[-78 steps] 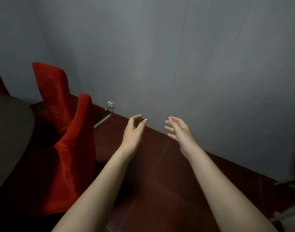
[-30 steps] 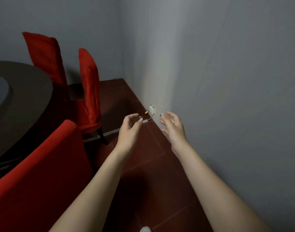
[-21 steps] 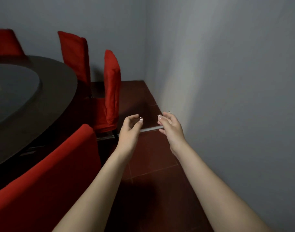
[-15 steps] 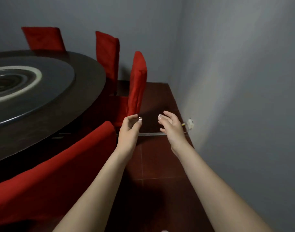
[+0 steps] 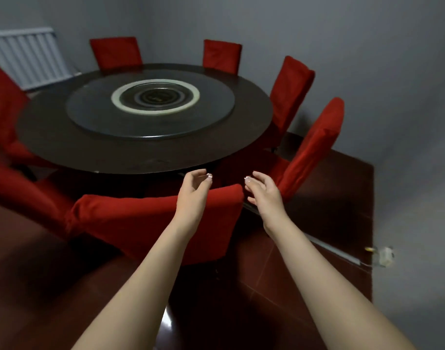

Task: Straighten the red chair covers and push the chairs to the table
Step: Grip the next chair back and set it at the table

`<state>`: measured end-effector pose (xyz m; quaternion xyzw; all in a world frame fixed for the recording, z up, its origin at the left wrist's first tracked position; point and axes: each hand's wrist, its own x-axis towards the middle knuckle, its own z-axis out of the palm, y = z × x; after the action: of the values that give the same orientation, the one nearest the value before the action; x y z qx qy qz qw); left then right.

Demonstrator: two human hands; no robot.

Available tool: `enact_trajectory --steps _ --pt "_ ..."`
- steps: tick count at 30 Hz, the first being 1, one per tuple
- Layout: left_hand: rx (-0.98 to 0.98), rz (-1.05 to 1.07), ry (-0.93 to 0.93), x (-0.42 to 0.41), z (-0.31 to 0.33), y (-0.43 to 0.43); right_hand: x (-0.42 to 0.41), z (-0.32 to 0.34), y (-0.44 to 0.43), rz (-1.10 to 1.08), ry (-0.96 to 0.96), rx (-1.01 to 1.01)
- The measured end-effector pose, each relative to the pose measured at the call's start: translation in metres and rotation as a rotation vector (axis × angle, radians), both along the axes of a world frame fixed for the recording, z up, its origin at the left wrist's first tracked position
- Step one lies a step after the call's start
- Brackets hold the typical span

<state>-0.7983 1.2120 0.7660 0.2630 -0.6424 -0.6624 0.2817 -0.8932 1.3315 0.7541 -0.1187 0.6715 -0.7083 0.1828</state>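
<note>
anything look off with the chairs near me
Yes: the nearest chair's red cover is bunched and wrinkled at its left corner, while the far chairs' covers look smooth. The left hand and right hand hover by its top edge, holding nothing.

Dim interior, soft cool light, wide-angle bend at the margins.

Light level is low and even, with no visible source. The grey wall (image 5: 368, 72) is the palest surface and the forearms (image 5: 145, 274) the brightest. The table (image 5: 52, 137) top carries a dull sheen with no hard glare. Deep shadow lies under the table's rim and across the floor (image 5: 39, 286), where detail is lost. The nearest chair cover (image 5: 140, 218) reads saturated red with dark folds. The white box (image 5: 383, 256) at the wall foot is smeared. The slatted panel (image 5: 26, 54) leans with edge distortion.
</note>
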Motion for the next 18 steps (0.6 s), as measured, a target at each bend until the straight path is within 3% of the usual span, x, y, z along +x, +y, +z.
enact_trajectory --steps 10,18 --pt "-0.183 0.239 -0.099 0.041 -0.031 -0.055 0.005 -0.026 -0.059 0.319 0.046 0.109" --pt "-0.621 0.012 -0.492 0.075 -0.057 -0.116 0.018 -0.051 -0.108 0.39 0.285 0.394"
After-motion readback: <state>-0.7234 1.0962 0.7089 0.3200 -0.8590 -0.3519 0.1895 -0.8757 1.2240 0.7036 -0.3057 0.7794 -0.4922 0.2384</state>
